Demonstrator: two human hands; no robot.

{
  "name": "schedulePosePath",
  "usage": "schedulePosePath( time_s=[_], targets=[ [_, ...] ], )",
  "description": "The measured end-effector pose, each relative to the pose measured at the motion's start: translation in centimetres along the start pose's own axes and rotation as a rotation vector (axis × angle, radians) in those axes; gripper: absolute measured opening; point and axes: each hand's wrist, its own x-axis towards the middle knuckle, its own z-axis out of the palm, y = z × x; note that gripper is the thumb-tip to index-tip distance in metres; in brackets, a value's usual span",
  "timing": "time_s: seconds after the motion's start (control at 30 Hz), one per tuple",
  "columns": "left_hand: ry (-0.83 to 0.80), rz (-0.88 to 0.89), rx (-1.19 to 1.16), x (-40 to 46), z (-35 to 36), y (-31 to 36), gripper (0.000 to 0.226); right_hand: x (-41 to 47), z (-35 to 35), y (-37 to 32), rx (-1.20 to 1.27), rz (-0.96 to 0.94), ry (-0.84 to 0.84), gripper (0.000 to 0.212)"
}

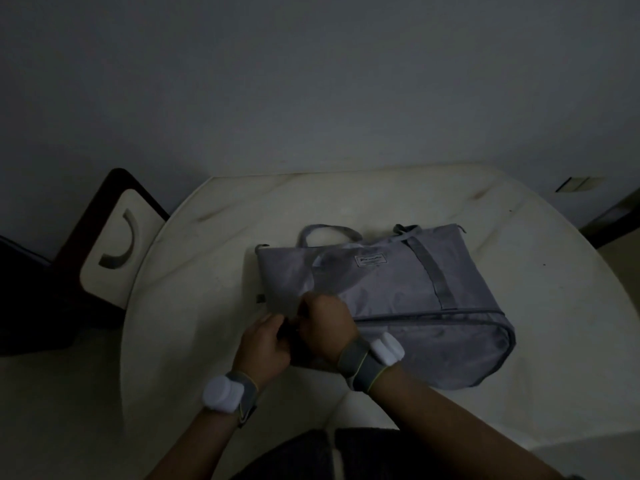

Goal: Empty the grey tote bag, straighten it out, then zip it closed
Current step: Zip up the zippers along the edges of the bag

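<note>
The grey tote bag (408, 292) lies flat on its side on the round white table (207, 271), with its handles toward the far edge and a small label on its upper face. My left hand (265, 344) and my right hand (327, 325) meet at the bag's near left corner. Both are closed on the fabric there, pinching it between the fingers. What sits under the fingers, a zip pull or only cloth, is hidden in the dim light. Each wrist carries a grey strap with a white puck.
A dark-framed chair (114, 244) with a pale seat stands at the table's left. A plain wall rises behind the table. A dark object (606, 220) sits on the floor at the far right. My lap is at the bottom edge.
</note>
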Motion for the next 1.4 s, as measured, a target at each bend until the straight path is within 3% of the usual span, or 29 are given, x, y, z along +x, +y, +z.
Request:
schedulePosePath(
  time_s=[0.07,0.2,0.3,0.47,0.63,0.77,0.87,1.03,1.1,1.17,1.23,1.4],
  targets=[
    [-0.014,-0.017,0.024,0.1,0.2,-0.1,0.01,-0.1,-0.2,0.4,-0.013,0.007,0.016,0.024],
    [-0.052,-0.023,0.04,0.2,0.4,-0.2,0.019,-0.3,0.3,0.2,-0.015,-0.036,-0.05,0.034],
    [-0.076,0.015,0.065,0.2,0.0,-0.1,0.019,-0.3,0.3,0.1,0.045,-0.041,-0.069,0.027],
    [-0.105,0.018,0.122,0.5,0.2,0.1,0.015,0.0,-0.5,1.2,0.204,0.074,-0.094,0.018],
    [0.002,0.034,0.112,1.3,-1.1,0.1,0.013,0.1,-3.7,7.0,0.216,0.236,-0.06,0.011],
    [0.065,-0.063,0.184,2.1,-3.1,-1.8,0.024,-1.1,-5.4,10.6,0.227,0.337,-0.016,0.015],
    [0.059,-0.146,0.235,2.0,-4.8,-3.2,0.019,-2.3,-5.6,12.2,0.238,0.421,0.0,0.016],
    [-0.132,-0.265,0.473,1.5,-6.6,-1.9,0.019,-3.9,-3.7,9.9,0.203,0.305,0.093,0.022],
    [-0.148,-0.173,0.628,2.2,-5.7,1.2,0.032,-4.5,-3.0,9.4,0.174,0.285,0.161,0.024],
    [-0.195,0.068,0.627,3.0,-3.1,5.9,0.043,-4.9,-2.7,9.5,0.141,0.278,0.21,0.026],
    [-0.285,0.27,0.544,3.5,0.8,9.4,0.033,-5.5,-3.0,9.7,0.131,0.283,0.231,0.025],
    [-0.291,0.235,0.448,4.6,4.3,9.7,0.008,-7.8,-5.1,13.8,0.111,0.433,0.253,0.026]
  ],
)
